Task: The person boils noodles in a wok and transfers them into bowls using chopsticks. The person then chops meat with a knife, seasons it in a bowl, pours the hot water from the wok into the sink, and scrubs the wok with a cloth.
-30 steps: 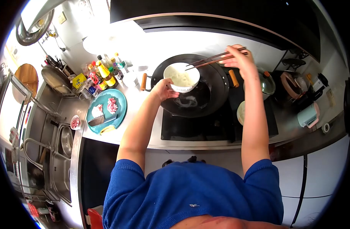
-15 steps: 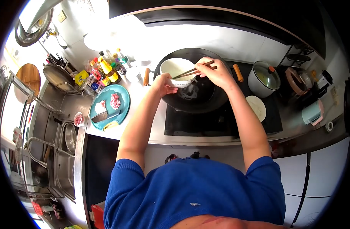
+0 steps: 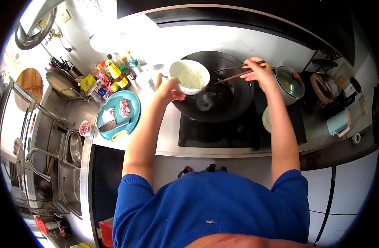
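My left hand (image 3: pixel 171 90) is closed on the rim and side of a white bowl (image 3: pixel 190 76), held over the left part of a dark wok (image 3: pixel 239 101). Something pale lies inside the bowl, too indistinct to name. My right hand (image 3: pixel 259 72) grips a pair of brown chopsticks (image 3: pixel 235 76) above the wok's right side. Their tips point left, toward the bowl, and stand apart from each other. A whitish patch shows at the bottom of the wok; I cannot tell what it is.
A lidded pot (image 3: pixel 289 84) stands right of the wok, with a pale plate (image 3: pixel 266 119) partly behind my right forearm. On the left counter sit a teal cutting board (image 3: pixel 133 108) with pieces of meat (image 3: pixel 124 108) and a cleaver (image 3: pixel 108 125), several bottles (image 3: pixel 115 72) and a small bowl (image 3: pixel 85 129).
My right hand has moved right with the chopsticks, whose tips have left the bowl and spread apart. The bowl has shifted slightly left and its inside shows more.
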The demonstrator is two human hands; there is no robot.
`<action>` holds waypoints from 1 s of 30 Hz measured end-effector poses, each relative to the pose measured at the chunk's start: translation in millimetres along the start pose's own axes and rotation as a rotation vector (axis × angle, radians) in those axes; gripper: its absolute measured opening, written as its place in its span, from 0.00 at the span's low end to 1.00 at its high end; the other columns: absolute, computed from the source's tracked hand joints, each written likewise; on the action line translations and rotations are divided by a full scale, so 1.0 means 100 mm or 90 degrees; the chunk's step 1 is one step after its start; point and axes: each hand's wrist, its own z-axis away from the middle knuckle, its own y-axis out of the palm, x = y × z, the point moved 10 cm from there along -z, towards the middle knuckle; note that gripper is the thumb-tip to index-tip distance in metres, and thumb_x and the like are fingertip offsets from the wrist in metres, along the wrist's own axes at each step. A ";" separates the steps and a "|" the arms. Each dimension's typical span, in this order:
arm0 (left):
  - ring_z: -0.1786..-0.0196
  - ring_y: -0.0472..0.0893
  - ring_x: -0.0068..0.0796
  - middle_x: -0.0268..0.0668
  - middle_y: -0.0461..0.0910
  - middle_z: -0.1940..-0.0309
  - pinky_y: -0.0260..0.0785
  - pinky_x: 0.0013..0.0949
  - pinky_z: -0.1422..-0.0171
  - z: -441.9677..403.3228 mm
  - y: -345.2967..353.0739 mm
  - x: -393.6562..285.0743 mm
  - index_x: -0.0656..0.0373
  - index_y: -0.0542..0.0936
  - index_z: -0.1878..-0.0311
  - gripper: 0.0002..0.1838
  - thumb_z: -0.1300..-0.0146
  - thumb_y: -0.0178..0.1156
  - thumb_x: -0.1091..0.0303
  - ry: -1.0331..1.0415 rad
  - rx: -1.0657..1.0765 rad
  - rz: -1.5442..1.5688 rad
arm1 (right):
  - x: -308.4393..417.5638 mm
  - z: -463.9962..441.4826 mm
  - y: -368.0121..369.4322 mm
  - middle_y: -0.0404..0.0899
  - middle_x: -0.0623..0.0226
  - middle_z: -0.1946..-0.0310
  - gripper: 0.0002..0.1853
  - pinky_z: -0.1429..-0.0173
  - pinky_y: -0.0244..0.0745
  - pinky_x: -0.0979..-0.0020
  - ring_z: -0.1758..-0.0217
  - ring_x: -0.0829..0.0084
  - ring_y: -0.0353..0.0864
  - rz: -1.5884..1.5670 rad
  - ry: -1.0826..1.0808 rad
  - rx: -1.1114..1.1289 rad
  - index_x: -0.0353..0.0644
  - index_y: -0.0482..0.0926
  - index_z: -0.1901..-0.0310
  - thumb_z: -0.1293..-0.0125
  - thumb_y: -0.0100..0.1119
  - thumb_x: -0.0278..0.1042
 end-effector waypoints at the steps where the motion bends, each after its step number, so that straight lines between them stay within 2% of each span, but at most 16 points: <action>1: 0.76 0.77 0.45 0.51 0.71 0.72 0.76 0.43 0.71 0.01 0.00 0.00 0.72 0.61 0.54 0.24 0.51 0.54 0.68 0.000 0.001 0.000 | -0.09 0.02 0.09 0.78 0.55 0.63 0.16 0.70 0.79 0.73 0.71 0.64 0.83 -0.045 0.013 -0.005 0.35 0.75 0.59 0.37 0.55 0.42; 4: 0.76 0.77 0.46 0.51 0.71 0.71 0.76 0.43 0.71 0.03 -0.04 -0.02 0.71 0.61 0.53 0.24 0.51 0.54 0.67 0.013 0.001 -0.010 | -0.50 -0.11 0.23 0.78 0.54 0.62 0.16 0.60 0.78 0.69 0.63 0.61 0.83 -0.226 -0.004 -0.017 0.35 0.73 0.59 0.36 0.54 0.41; 6: 0.75 0.77 0.46 0.50 0.71 0.70 0.76 0.43 0.70 0.02 -0.03 0.05 0.71 0.61 0.52 0.24 0.50 0.54 0.67 -0.025 0.036 0.019 | -0.61 -0.14 0.29 0.78 0.52 0.63 0.14 0.53 0.76 0.66 0.59 0.59 0.82 -0.355 -0.006 -0.027 0.35 0.71 0.60 0.35 0.53 0.40; 10: 0.74 0.77 0.46 0.50 0.70 0.70 0.76 0.43 0.69 0.06 -0.05 0.07 0.70 0.61 0.52 0.25 0.50 0.54 0.67 -0.026 0.042 0.038 | -0.36 -0.12 0.30 0.79 0.52 0.64 0.13 0.55 0.77 0.67 0.59 0.58 0.82 -0.392 -0.045 -0.032 0.34 0.71 0.60 0.34 0.51 0.38; 15: 0.74 0.77 0.47 0.50 0.70 0.68 0.76 0.44 0.70 0.07 -0.11 0.08 0.68 0.60 0.51 0.24 0.50 0.55 0.67 -0.002 -0.041 0.043 | 0.30 0.07 0.45 0.79 0.53 0.65 0.13 0.55 0.77 0.67 0.60 0.60 0.82 -0.289 -0.104 0.045 0.34 0.73 0.61 0.34 0.51 0.38; 18: 0.74 0.77 0.48 0.51 0.70 0.68 0.76 0.44 0.69 0.11 -0.11 0.04 0.68 0.60 0.49 0.26 0.49 0.55 0.67 0.028 -0.040 0.040 | 0.55 0.25 0.60 0.79 0.56 0.65 0.15 0.58 0.78 0.71 0.62 0.64 0.82 -0.074 -0.152 0.149 0.35 0.75 0.62 0.35 0.52 0.41; 19: 0.73 0.77 0.47 0.52 0.71 0.67 0.76 0.43 0.69 0.14 -0.12 -0.01 0.68 0.60 0.48 0.27 0.49 0.55 0.67 0.061 -0.035 0.029 | 0.57 0.31 0.60 0.79 0.57 0.65 0.15 0.63 0.78 0.73 0.64 0.65 0.83 0.000 -0.107 0.179 0.34 0.75 0.62 0.35 0.53 0.41; 22: 0.72 0.78 0.46 0.53 0.71 0.66 0.76 0.42 0.66 0.12 -0.23 0.04 0.70 0.61 0.48 0.27 0.49 0.54 0.66 0.043 0.008 0.055 | 0.67 0.23 0.14 0.78 0.56 0.64 0.16 0.66 0.78 0.75 0.69 0.66 0.83 -0.006 -0.119 0.090 0.36 0.75 0.63 0.37 0.53 0.44; 23: 0.72 0.78 0.46 0.53 0.71 0.66 0.76 0.42 0.66 0.14 -0.28 0.04 0.70 0.61 0.48 0.27 0.49 0.54 0.66 0.041 0.007 0.058 | 0.52 0.12 0.03 0.78 0.57 0.66 0.14 0.69 0.78 0.75 0.70 0.66 0.83 0.083 -0.072 0.050 0.38 0.75 0.63 0.38 0.54 0.43; 25: 0.71 0.78 0.45 0.53 0.72 0.66 0.76 0.41 0.63 0.25 -0.31 -0.03 0.70 0.62 0.50 0.25 0.49 0.54 0.65 0.044 0.023 0.063 | -0.10 -0.16 -0.08 0.78 0.59 0.63 0.14 0.70 0.78 0.75 0.72 0.67 0.83 0.277 0.094 0.092 0.40 0.75 0.62 0.39 0.53 0.43; 26: 0.76 0.78 0.44 0.53 0.70 0.66 0.76 0.39 0.69 0.27 -0.34 -0.05 0.70 0.58 0.48 0.27 0.49 0.53 0.67 0.052 0.025 0.076 | -0.36 -0.26 -0.11 0.78 0.59 0.63 0.13 0.72 0.78 0.74 0.73 0.67 0.83 0.316 0.137 0.096 0.41 0.75 0.62 0.39 0.54 0.42; 27: 0.76 0.78 0.44 0.53 0.70 0.66 0.76 0.39 0.69 0.31 -0.37 -0.05 0.70 0.58 0.48 0.27 0.49 0.53 0.67 0.053 0.026 0.077 | -0.62 -0.34 -0.11 0.78 0.60 0.64 0.12 0.75 0.77 0.74 0.75 0.67 0.83 0.355 0.179 0.100 0.41 0.75 0.62 0.40 0.54 0.41; 28: 0.76 0.78 0.44 0.53 0.70 0.66 0.76 0.39 0.69 0.35 -0.41 -0.06 0.69 0.58 0.48 0.26 0.49 0.52 0.67 0.064 0.017 0.086 | -0.82 -0.37 -0.04 0.78 0.60 0.66 0.11 0.77 0.77 0.72 0.75 0.66 0.83 0.267 0.194 0.101 0.40 0.76 0.61 0.40 0.55 0.39; 30: 0.76 0.78 0.44 0.54 0.71 0.67 0.76 0.40 0.70 0.43 -0.52 -0.05 0.67 0.58 0.49 0.24 0.48 0.52 0.67 0.072 -0.002 0.103 | -1.24 -0.41 0.28 0.79 0.57 0.66 0.12 0.71 0.80 0.69 0.72 0.61 0.83 0.089 0.249 0.119 0.38 0.75 0.60 0.40 0.56 0.38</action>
